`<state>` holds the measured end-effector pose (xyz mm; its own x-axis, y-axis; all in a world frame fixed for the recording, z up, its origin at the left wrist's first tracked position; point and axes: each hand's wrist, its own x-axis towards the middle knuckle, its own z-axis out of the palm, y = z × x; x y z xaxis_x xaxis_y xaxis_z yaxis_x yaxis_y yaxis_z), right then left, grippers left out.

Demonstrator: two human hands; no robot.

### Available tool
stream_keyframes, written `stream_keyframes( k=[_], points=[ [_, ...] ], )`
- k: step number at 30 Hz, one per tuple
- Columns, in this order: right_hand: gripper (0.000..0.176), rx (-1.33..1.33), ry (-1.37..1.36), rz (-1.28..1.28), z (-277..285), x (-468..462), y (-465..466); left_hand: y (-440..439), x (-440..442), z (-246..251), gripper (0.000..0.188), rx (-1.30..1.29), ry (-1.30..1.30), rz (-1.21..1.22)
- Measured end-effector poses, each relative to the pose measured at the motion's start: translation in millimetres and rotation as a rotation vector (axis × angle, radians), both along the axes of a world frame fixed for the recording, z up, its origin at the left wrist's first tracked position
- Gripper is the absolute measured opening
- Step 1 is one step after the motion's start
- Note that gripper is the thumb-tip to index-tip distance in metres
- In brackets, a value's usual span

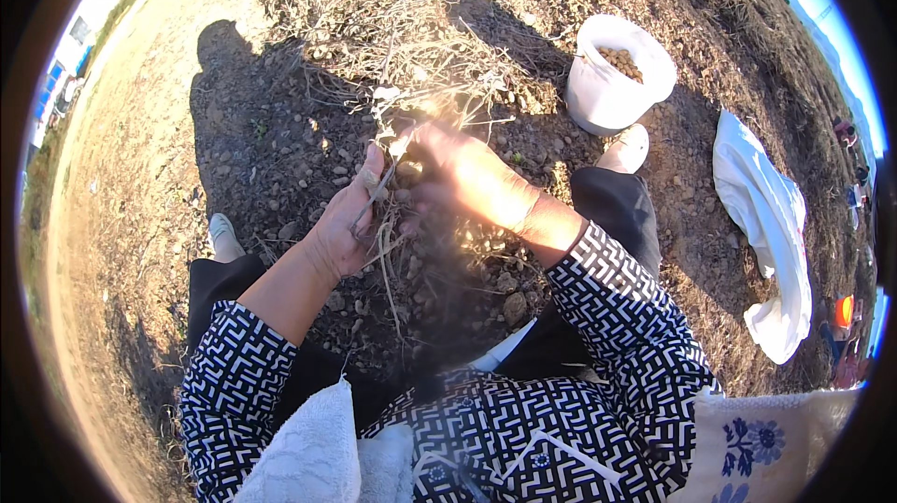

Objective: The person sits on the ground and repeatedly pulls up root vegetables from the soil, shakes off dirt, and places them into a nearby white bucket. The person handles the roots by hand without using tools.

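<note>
My left hand [347,223] is closed around the dry stems of a pulled peanut plant [384,188], its thumb pointing up along them. Close beside it on the right, my right hand [459,170] touches the same plant among its pods; glare and motion blur hide its fingertips, so its grip cannot be made out. Past both hands lies a heap of dry peanut plants [392,33] with roots and pods. A white plastic bucket [596,93], partly filled with peanuts in their shells [620,63], stands on the soil at the upper right, near my right shoe [626,149].
A white sack [764,209] lies crumpled on the ground at the right. Clods and loose pods [515,307] dot the soil between my legs. Several people are far off at the right edge, near an orange container [844,311]. Vehicles and a white building appear at the far left.
</note>
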<state>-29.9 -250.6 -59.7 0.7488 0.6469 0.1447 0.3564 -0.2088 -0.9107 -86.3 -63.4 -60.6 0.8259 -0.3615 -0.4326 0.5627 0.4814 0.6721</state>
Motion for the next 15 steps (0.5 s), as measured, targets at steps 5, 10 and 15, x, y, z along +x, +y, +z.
stream_keyframes(
  k=[5, 10, 15],
  points=[
    [0.032, 0.167, -0.02, 0.028, 13, -2, -2, 1, -2, 8, 0.054, 0.182, -0.048, 0.032],
    [0.039, 0.239, -0.129, 0.036, -9, 8, 1, -1, -1, 5, 0.048, 0.182, -0.069, 0.032],
    [0.037, 0.247, -0.134, 0.017, -4, 2, 0, 5, 4, 1, 0.039, 0.102, 0.018, 0.079]
  ],
)
